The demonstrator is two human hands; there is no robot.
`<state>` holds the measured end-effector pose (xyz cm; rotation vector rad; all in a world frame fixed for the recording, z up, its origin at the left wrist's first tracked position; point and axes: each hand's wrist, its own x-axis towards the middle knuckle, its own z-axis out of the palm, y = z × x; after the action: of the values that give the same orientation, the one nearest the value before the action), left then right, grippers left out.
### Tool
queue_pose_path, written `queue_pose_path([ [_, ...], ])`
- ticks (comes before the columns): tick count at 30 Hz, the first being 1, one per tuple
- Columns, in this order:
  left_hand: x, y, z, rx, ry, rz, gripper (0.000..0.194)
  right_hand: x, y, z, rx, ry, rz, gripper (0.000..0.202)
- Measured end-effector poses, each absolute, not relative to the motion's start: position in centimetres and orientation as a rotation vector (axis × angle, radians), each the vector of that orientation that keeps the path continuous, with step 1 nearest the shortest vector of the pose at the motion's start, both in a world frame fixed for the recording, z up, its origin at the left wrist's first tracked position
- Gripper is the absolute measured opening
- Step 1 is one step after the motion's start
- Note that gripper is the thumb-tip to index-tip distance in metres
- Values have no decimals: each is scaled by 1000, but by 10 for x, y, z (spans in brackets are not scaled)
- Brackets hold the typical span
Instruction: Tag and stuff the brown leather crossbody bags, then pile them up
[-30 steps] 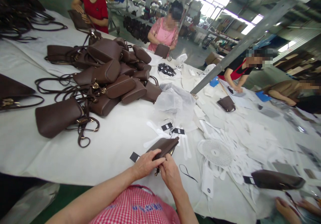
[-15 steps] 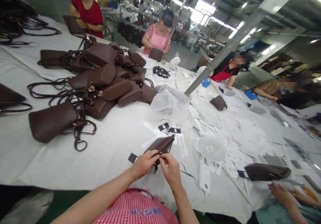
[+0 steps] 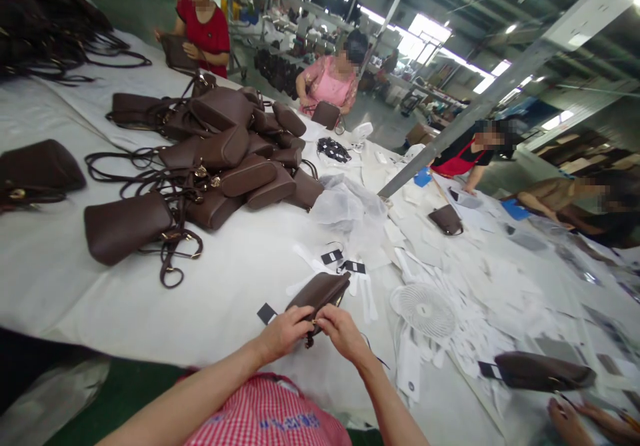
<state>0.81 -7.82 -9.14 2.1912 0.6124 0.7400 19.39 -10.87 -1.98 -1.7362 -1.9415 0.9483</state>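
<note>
A small dark brown handbag lies on the table in front of me, its open zipped edge turned to the right. My left hand is closed over its near end, fingers on top. My right hand pinches at the same end, beside a small gold-coloured fitting; the fingertips hide exactly what part they hold. A dark strap end hangs below the fingers. To the left of the bag lies a black tag, and a thin black cord runs partly under my right wrist. Two more black tags rest just beyond the bag.
A heap of brown handbags with straps covers the left side. White paper strips, clear plastic and a round white fan lie ahead and right. A co-worker's hands are near another brown bag. A grey post rises from the table.
The view has turned left, so a brown bag at the far left shows more fully. My right hand has moved closer to my left at the bag's near end. The left keeps its hold.
</note>
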Motion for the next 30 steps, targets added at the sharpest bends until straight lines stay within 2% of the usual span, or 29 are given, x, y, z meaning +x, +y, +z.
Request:
queue_pose_path([
  [6,11,-83,-90,2059,615,755,43,191,-106,-30,-1751,-2007,698,20],
  [13,22,-84,-97,1729,678,821,62,178,-107,-23,-1675,-2013,835,19],
  [17,17,-74,-94,1699,598,768,59,165,-110,-25,-1601,-1943,893,18],
  [23,22,-74,-109,1508,754,702,73,158,-117,-28,-1733,-1811,867,20],
  [27,22,-71,-117,1453,775,688,64,148,-118,-25,-1805,-1818,765,19],
  [30,15,-61,-111,1429,721,612,59,162,-110,-10,-1897,-2000,606,10],
])
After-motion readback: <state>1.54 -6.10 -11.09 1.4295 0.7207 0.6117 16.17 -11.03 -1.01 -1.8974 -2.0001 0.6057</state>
